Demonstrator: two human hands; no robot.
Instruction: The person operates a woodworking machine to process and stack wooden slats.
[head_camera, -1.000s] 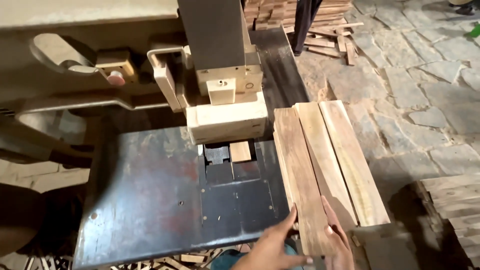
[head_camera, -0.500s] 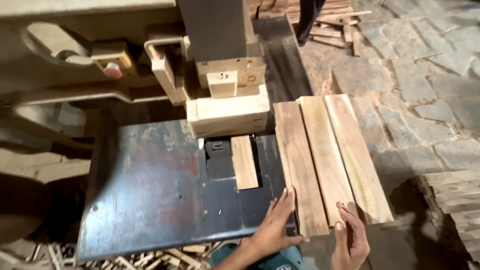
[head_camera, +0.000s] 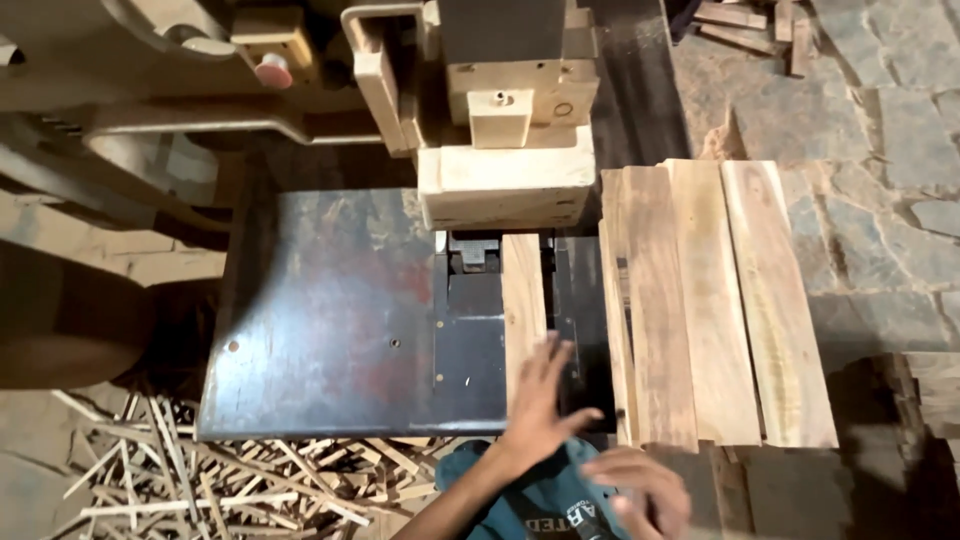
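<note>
Flat, the left hand (head_camera: 540, 410) presses its spread fingers on the near end of a strip (head_camera: 523, 300) lying on the saw table (head_camera: 320, 320); right hand (head_camera: 640, 495) hovers empty, fingers loosely curled, near the planks (head_camera: 710, 300).

Narrow pale wooden strip (head_camera: 524, 305), lying flat lengthwise on the dark metal saw table (head_camera: 330, 320), far end under the wooden guide block (head_camera: 505, 185)

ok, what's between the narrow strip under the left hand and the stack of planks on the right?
Head view: only a dark band of the metal saw table separates the narrow wood strip from the planks. No offcut lies there. The left hand rests on the strip's near end.
</note>
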